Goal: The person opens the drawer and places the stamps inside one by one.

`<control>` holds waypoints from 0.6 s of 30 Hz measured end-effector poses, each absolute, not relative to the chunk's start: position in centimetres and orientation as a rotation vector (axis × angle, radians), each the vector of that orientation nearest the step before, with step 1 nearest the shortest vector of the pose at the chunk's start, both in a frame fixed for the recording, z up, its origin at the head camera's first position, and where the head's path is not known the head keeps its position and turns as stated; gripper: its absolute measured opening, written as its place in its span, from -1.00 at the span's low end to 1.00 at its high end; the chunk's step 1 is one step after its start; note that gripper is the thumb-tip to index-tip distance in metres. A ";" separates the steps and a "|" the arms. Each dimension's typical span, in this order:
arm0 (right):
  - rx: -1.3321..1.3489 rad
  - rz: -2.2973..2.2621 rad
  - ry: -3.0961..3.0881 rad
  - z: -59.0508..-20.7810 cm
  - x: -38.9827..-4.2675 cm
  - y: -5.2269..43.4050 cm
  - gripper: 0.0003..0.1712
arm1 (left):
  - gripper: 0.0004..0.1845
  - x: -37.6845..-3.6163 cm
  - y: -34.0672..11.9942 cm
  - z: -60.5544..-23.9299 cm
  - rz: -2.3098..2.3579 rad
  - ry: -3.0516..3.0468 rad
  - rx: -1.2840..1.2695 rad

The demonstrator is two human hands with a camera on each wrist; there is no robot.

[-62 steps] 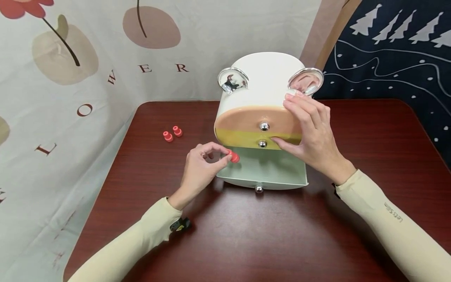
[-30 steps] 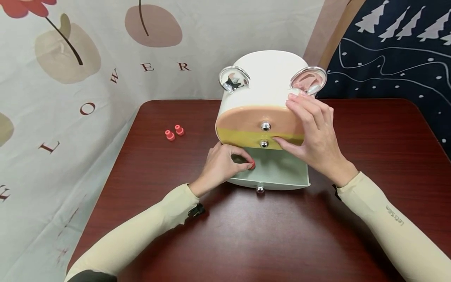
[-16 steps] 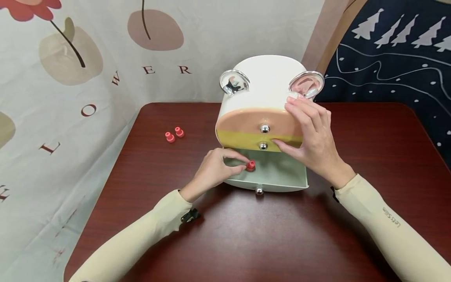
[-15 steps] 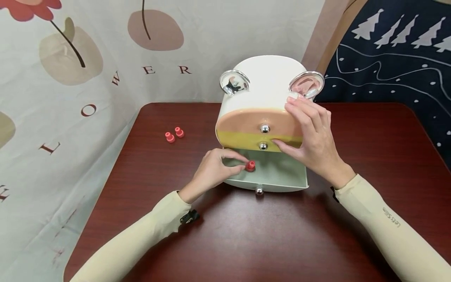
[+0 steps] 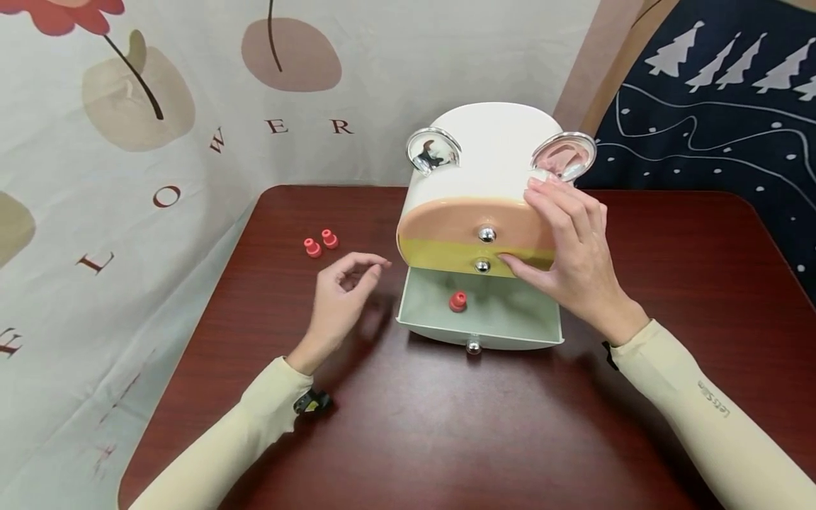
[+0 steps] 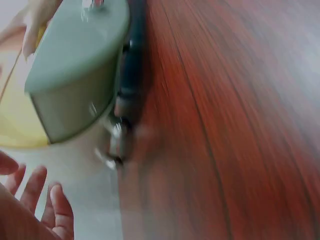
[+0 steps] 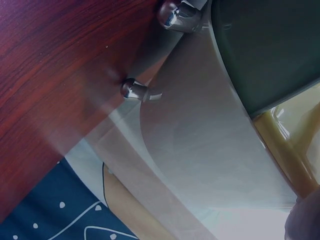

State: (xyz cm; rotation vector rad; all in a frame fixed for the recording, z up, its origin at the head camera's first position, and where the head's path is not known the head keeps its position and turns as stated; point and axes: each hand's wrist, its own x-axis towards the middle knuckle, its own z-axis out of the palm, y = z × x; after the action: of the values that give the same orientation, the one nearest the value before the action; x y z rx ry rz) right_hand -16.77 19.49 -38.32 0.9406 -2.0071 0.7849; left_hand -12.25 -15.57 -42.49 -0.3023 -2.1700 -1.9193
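A small white drawer cabinet [image 5: 494,152] has rounded sides and silver ear shapes. My right hand [image 5: 576,244] holds its front right corner, fingers on the top edge and thumb on the yellow drawer front [image 5: 440,255]. Below, the pale green drawer [image 5: 510,315] is pulled out. A small red stepped piece with a hole in its top [image 5: 457,302] sits inside it. My left hand [image 5: 344,301] hovers left of the drawer, fingers loosely bent, nothing between them. Two like red pieces [image 5: 312,248] stand on the table at left. In the left wrist view, the left hand's fingers [image 6: 60,205] are near the cabinet.
The dark red wooden table [image 5: 408,432] carries the cabinet. A printed light cloth [image 5: 376,57] hangs behind and to the left, and a navy cloth with white trees [image 5: 714,134] at the right. A silver knob [image 5: 473,347] juts from the green drawer toward the front.
The left hand carried a red piece into the green drawer, let go of it there, and moved back out to the left. The right hand stayed on the cabinet.
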 end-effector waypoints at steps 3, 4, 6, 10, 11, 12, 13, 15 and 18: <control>0.941 0.794 -1.995 -38.4 -16.8 19.5 0.02 | -0.86 -12.6 -16.7 -42.9 -1.919 -2.099 -0.213; 0.942 0.796 -1.991 -38.4 -16.8 19.5 0.02 | -0.85 -12.7 -17.1 -43.0 -1.906 -2.086 -0.187; 0.943 0.800 -1.985 -38.3 -16.9 19.4 0.01 | -0.84 -12.9 -17.8 -43.2 -1.852 -2.080 -0.137; 0.944 0.804 -1.983 -38.3 -17.0 19.4 0.00 | -0.84 -13.4 -19.3 -43.5 -1.664 -2.106 -0.017; 0.944 0.804 -1.984 -38.3 -17.0 19.4 -0.01 | -0.83 -13.6 -19.7 -43.6 -1.610 -2.119 0.011; 0.943 0.805 -1.983 -38.3 -17.0 19.4 -0.01 | -0.83 -13.7 -20.1 -43.6 -1.558 -2.133 0.040; 0.941 0.808 -1.980 -38.3 -17.0 19.4 -0.01 | -0.81 -13.8 -20.4 -43.7 -1.513 -2.149 0.065; 0.936 0.811 -1.976 -38.4 -16.9 19.3 -0.02 | -0.74 -14.1 -21.0 -43.7 -1.443 -2.180 0.106; 0.931 0.814 -1.972 -38.4 -16.9 19.3 -0.03 | -0.62 -14.5 -21.8 -43.8 -1.376 -2.229 0.164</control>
State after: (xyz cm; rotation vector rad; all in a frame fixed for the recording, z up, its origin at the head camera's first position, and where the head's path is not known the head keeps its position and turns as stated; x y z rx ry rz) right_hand -16.87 19.32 -38.43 0.9309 -1.9725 0.8138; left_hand -14.53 -21.77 -43.80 0.1636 -2.2290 -1.3756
